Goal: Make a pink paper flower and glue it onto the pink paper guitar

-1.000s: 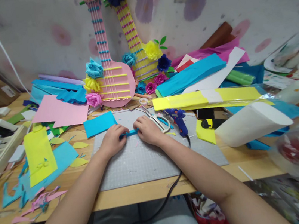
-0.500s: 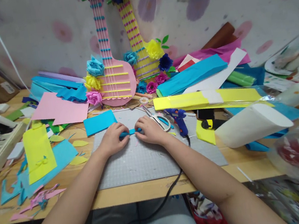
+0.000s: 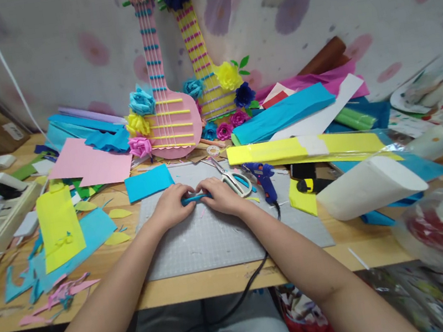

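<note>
Between my two hands is a narrow strip of blue paper [image 3: 197,198], low over the grey cutting mat [image 3: 218,250]. My left hand [image 3: 174,206] pinches its left end, thumb below and fingers curled over. At the other end my right hand [image 3: 218,195] grips in the same way, and the fingertips of both hands nearly meet. Fingers hide part of the strip. Just behind my left hand lies a flat blue paper rectangle [image 3: 149,182]. White-handled scissors [image 3: 237,182] rest right beside my right hand, with a blue glue gun [image 3: 265,180] further right.
Pink and yellow paper guitars [image 3: 174,120] with paper flowers lean on the wall. Yellow folded paper [image 3: 253,153] and a white paper roll [image 3: 372,187] lie right. Paper scraps [image 3: 63,295] and a power strip [image 3: 21,206] are left. A black cord [image 3: 252,282] crosses the table's front edge.
My hands have drawn closer together around the blue strip, and less of it shows flat between them. The whole view has shifted slightly.
</note>
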`<state>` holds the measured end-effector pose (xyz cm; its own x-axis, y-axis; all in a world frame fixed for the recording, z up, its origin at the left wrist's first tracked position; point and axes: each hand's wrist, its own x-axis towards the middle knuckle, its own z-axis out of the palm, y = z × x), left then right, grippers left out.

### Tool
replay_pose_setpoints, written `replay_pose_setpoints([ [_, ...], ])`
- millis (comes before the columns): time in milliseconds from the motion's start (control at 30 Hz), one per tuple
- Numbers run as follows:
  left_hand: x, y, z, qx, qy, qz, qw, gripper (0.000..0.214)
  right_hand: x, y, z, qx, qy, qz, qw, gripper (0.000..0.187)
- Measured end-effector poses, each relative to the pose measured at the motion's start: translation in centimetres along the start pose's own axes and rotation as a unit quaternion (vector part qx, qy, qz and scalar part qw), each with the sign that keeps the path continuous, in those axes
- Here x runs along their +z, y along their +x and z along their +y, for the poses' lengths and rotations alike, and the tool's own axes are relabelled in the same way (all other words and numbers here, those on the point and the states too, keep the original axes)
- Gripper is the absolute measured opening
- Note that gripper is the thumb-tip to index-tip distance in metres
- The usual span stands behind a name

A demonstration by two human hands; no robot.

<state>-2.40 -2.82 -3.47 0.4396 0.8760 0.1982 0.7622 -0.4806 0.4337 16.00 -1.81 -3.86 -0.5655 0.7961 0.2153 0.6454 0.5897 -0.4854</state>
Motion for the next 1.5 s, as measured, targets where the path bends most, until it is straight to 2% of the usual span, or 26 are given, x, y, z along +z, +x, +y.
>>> replay_pose_setpoints([
  [133,-0.8,0.6,0.8,0.014,0.01,-0.029,0.999,0.016,0.0,0.0,0.0,-0.003,0.053,0.005,0.999,0.019],
  [200,-1.0,0.7,1.0,-0.001,0.022,-0.039,0.999,0.015,0.0,-0.1,0.0,-0.006,0.057,0.018,0.998,0.018],
  [367,-1.5,0.8,1.2,-0.067,0.053,-0.045,0.995,0.017,-0.5,-0.1,-0.4,0.025,0.006,0.007,1.0,0.012],
  [467,-2.1,0.8,0.9,-0.075,0.045,-0.071,0.994,0.018,-0.7,0.0,-0.5,0.052,-0.004,-0.012,0.999,0.008],
  [667,-3.3,1.0,0.6,-0.078,0.037,-0.119,0.989,0.024,-1.3,0.0,0.0,0.09,0.1,-0.037,0.99,0.008],
  [767,-3.6,0.9,0.0,-0.101,-0.06,-0.168,0.979,0.028,-1.7,-0.1,0.6,0.1,0.188,-0.06,0.975,0.014],
  [867,-3.5,0.5,-0.8,-0.121,-0.185,-0.215,0.951,0.035,-1.7,-0.2,1.0,0.129,0.271,-0.077,0.951,0.016],
  [1067,-3.5,-0.2,-1.7,-0.181,-0.322,-0.239,0.898,0.038,-1.7,0.1,0.5,0.187,0.415,-0.117,0.883,0.024],
  [1200,-3.4,-0.4,-1.9,-0.195,-0.356,-0.225,0.886,0.041,-2.0,0.2,0.2,0.206,0.441,-0.126,0.864,0.03],
  [1400,-3.5,-0.6,-2.5,-0.217,-0.378,-0.218,0.873,0.044,-1.8,0.3,0.4,0.221,0.467,-0.126,0.847,0.03],
  [1500,-4.0,-0.8,-2.4,-0.197,-0.334,-0.218,0.896,0.046,-1.3,0.5,0.3,0.221,0.466,-0.126,0.848,0.029],
])
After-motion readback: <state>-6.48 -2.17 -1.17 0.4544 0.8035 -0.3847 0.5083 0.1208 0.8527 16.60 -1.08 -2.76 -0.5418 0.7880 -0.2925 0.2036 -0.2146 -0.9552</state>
